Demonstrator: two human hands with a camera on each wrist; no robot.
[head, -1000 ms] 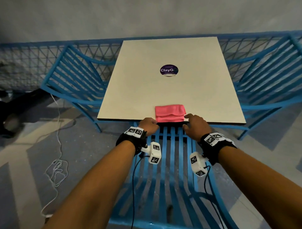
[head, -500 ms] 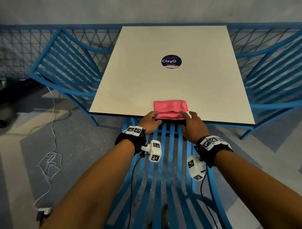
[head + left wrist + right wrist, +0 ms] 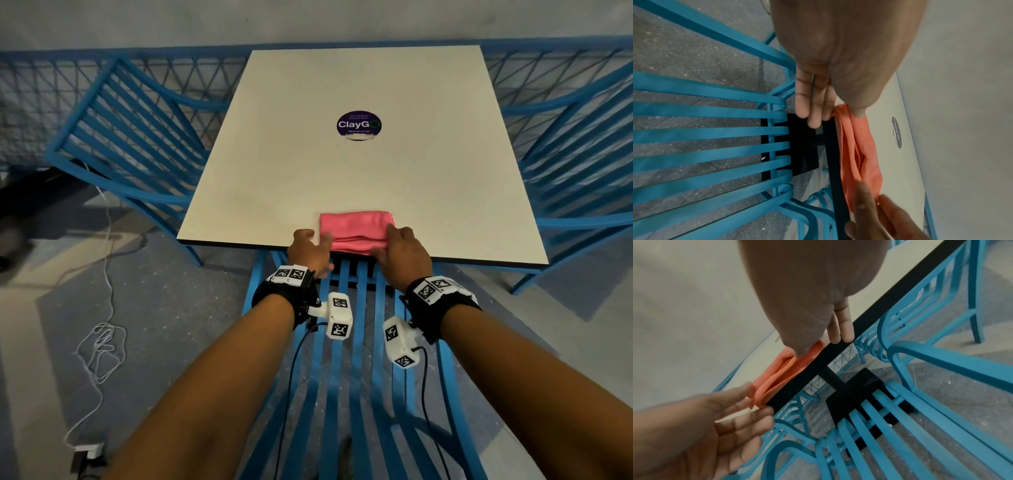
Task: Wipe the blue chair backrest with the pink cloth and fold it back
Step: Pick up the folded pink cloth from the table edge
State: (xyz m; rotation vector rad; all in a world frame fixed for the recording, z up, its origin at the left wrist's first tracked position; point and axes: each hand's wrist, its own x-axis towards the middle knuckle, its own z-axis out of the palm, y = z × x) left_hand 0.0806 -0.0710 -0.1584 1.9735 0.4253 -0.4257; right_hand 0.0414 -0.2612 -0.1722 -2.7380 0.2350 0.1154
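Pink cloth [image 3: 356, 230] between left hand [image 3: 310, 253], right hand [image 3: 404, 255]; both touch its ends

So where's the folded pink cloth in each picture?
Head: the folded pink cloth lies low in the middle, on the near edge of the white square table.
Left wrist: the cloth is right of middle, running down along the table's black rim.
Right wrist: the cloth is left of middle, slanting along that rim.
Shared landmark: the black rim, beside the cloth in all three.
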